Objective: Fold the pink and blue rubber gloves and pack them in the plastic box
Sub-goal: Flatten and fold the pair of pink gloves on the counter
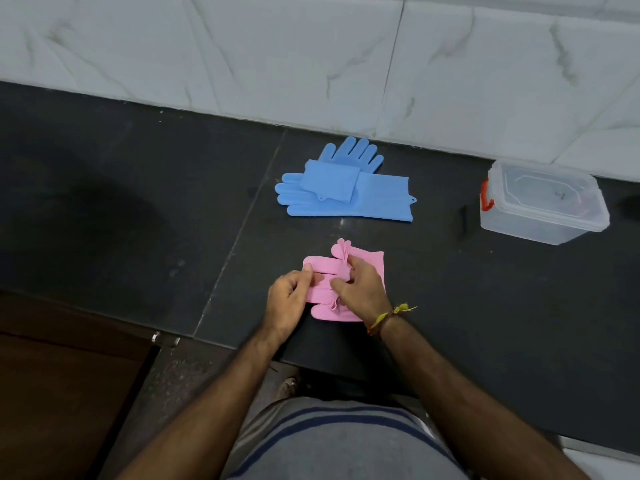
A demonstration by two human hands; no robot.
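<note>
Pinching pink gloves (346, 271), both hands.

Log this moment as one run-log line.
hands: left, right folding pink gloves | blue gloves untouched | box closed

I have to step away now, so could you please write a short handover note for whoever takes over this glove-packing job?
Left hand: pressing down on the finger end of the pink gloves.
Right hand: on top of the pink gloves, pinching a bunched fold.
Blue gloves: lying farther back on the dark counter near the wall, one partly folded over the other, untouched.
Plastic box: at the right, lid on, red latch visible, looks empty.
Done: pink fold under way.
Left: finish the pink fold, fold the blue gloves, open the box, pack both pairs.
</note>
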